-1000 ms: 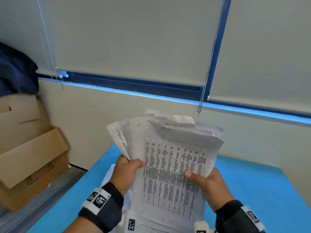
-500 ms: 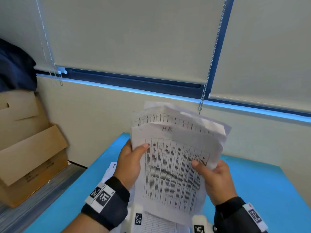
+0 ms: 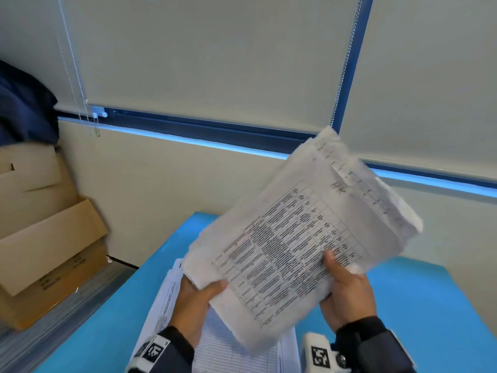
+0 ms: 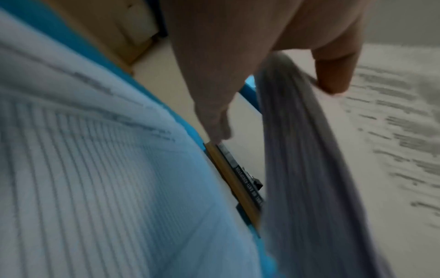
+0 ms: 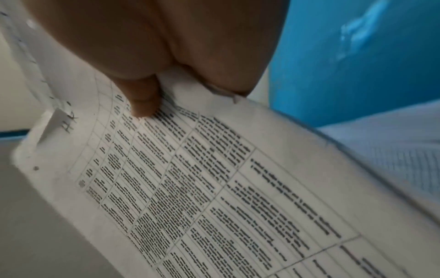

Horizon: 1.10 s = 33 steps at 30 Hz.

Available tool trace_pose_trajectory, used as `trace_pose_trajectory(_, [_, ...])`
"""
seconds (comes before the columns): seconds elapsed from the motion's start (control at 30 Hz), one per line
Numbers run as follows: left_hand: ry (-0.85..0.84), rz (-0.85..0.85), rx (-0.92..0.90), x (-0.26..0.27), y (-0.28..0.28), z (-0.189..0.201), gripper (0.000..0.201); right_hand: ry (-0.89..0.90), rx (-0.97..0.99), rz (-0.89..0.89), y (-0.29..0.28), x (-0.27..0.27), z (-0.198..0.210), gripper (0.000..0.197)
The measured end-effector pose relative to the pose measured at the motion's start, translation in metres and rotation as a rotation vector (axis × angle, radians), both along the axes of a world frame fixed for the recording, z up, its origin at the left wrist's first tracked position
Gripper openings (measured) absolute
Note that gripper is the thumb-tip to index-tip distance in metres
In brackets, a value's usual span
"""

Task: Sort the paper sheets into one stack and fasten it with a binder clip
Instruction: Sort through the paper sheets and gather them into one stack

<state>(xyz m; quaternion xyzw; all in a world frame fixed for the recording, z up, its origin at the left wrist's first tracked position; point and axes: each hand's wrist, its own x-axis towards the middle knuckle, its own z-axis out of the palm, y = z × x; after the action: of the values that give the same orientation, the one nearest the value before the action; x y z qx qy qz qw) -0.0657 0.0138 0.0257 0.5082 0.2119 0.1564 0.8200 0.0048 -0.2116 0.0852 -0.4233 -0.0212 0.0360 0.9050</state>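
Hands: left hand (image 3: pixel 195 300) and right hand (image 3: pixel 347 292) both grip the tilted stack of white printed paper sheets (image 3: pixel 301 238). Below lies a bright blue tabletop (image 3: pixel 419 300) bearing more lined white sheets (image 3: pixel 231 354); brown cardboard boxes (image 3: pixel 45 246) stand left; pale roller blinds (image 3: pixel 209 57) hang behind.

blue table (image 3: pixel 113 313) | on it: loose printed sheets (image 3: pixel 172 297)

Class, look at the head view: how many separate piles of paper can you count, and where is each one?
2. One stack of sheets is held tilted in the air by the left hand and right hand; another pile lies on the blue table beneath. More may be hidden underneath.
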Motion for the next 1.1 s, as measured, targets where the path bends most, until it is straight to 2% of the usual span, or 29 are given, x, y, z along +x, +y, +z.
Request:
trace_pose_trajectory(0.1, [-0.057, -0.111, -0.202, -0.004, -0.002, 0.002, 0.056, 0.080, 0.119, 0.053, 0.004, -0.002, -0.006, 0.028])
trace_pose_trajectory(0.2, [-0.115, -0.185, -0.162, -0.006, 0.013, 0.015, 0.043, 0.155, 0.097, 0.124, 0.000, -0.001, -0.018, 0.027])
trace_pose_trajectory(0.3, [-0.134, -0.157, -0.031, -0.011, 0.038, 0.029, 0.044, 0.208, 0.061, 0.063, -0.020, 0.009, -0.036, 0.043])
trace_pose_trajectory(0.37, [-0.134, -0.150, 0.097, -0.014, 0.056, 0.034, 0.065, 0.183, 0.022, 0.041, -0.041, 0.016, -0.047, 0.052])
trace_pose_trajectory(0.4, [-0.127, -0.136, 0.165, -0.015, 0.063, 0.036, 0.070, 0.167, -0.029, 0.058, -0.051, 0.018, -0.050, 0.050])
trace_pose_trajectory(0.43, [-0.118, -0.107, 0.222, -0.017, 0.068, 0.038, 0.060, 0.150, -0.100, 0.073, -0.059, 0.020, -0.053, 0.048])
trace_pose_trajectory(0.5, [-0.088, -0.057, 0.311, -0.018, 0.070, 0.040, 0.025, 0.094, -0.302, 0.079, -0.067, 0.024, -0.053, 0.044])
trace_pose_trajectory(0.6, [-0.017, -0.031, 0.412, -0.017, 0.062, 0.031, 0.019, -0.052, -0.676, 0.077, -0.067, 0.027, -0.047, 0.043])
trace_pose_trajectory(0.67, [0.013, -0.041, 0.430, -0.017, 0.056, 0.022, 0.019, -0.139, -0.808, 0.110, -0.061, 0.025, -0.040, 0.042])
trace_pose_trajectory(0.73, [0.025, -0.001, 0.382, -0.017, 0.050, 0.014, 0.021, -0.182, -0.786, 0.105, -0.056, 0.022, -0.037, 0.043])
trace_pose_trajectory(0.83, [0.009, 0.037, 0.308, -0.017, 0.043, 0.017, 0.022, -0.276, -0.735, -0.015, -0.052, 0.019, -0.034, 0.032])
trace_pose_trajectory(0.93, [-0.034, 0.051, 0.269, -0.013, 0.044, 0.027, 0.025, -0.313, -0.580, -0.080, -0.058, 0.026, -0.028, 0.030])
trace_pose_trajectory(1.03, [-0.025, 0.030, 0.217, -0.008, 0.049, 0.026, 0.026, -0.295, -0.416, -0.028, -0.072, 0.033, -0.027, 0.031])
trace_pose_trajectory(1.1, [0.005, -0.017, 0.178, -0.008, 0.050, 0.019, 0.035, -0.218, -0.428, -0.009, -0.075, 0.037, -0.036, 0.030])
